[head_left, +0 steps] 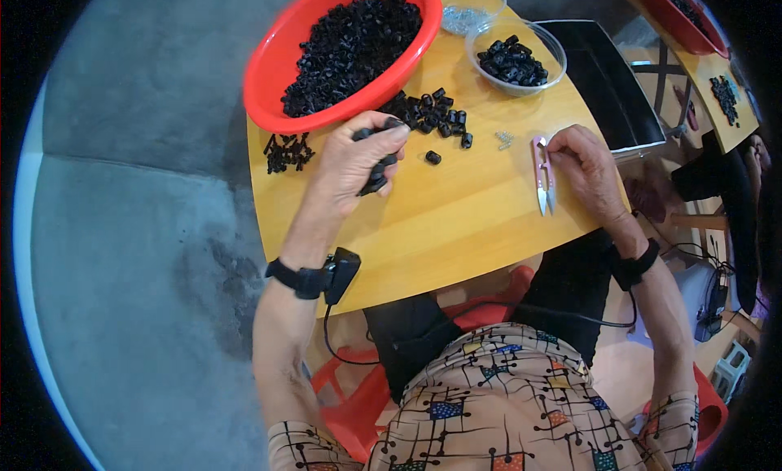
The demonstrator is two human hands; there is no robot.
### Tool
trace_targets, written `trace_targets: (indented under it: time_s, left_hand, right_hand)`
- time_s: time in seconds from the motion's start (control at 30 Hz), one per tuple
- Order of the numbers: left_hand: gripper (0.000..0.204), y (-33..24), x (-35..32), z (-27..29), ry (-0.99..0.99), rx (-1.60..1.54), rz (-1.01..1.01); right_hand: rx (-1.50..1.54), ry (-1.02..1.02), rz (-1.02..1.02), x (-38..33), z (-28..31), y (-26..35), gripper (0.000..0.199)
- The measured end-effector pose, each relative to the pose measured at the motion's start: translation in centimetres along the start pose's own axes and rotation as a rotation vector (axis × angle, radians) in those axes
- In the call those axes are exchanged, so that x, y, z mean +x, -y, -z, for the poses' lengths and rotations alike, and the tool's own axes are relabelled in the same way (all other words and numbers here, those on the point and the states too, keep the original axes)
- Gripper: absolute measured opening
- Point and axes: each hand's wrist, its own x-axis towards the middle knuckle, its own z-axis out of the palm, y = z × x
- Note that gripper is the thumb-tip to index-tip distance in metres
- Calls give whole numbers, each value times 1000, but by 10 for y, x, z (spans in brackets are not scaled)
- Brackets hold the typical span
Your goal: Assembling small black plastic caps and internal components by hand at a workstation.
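My left hand (352, 162) is closed around several small black plastic pieces (376, 176), just below the rim of a red bowl (273, 72) heaped with the same pieces. A loose pile of black pieces (432, 113) lies on the yellow wooden table (456, 219) beside that hand, and a single one (433, 157) sits apart. My right hand (588, 171) rests on the table with its fingertips on the top of a pair of pink thread snips (543, 176). A few tiny metal springs (505, 137) lie between the hands.
A clear bowl (547, 38) with black pieces and another clear bowl (472, 17) with metal bits stand at the back. A smaller pile of black bits (287, 152) lies at the left edge. A black tray (607, 80) sits right; another table with a red bowl (684, 15) beyond.
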Motion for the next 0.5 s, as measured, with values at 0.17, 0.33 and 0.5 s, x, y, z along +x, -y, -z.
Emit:
trace_targets:
  time_s: [0.17, 0.33, 0.5]
  left_hand:
    - [17, 54, 39, 13, -210, 651, -367]
    - [17, 50, 37, -1, -295, 1157, -712]
    - [17, 51, 37, -4, -279, 1263, -741]
  right_hand:
    - [-40, 8, 45, 1, -2, -1, 8]
    - [1, 19, -61, -1, -1, 0, 9]
    - [-39, 18, -16, 1, 0, 0, 9]
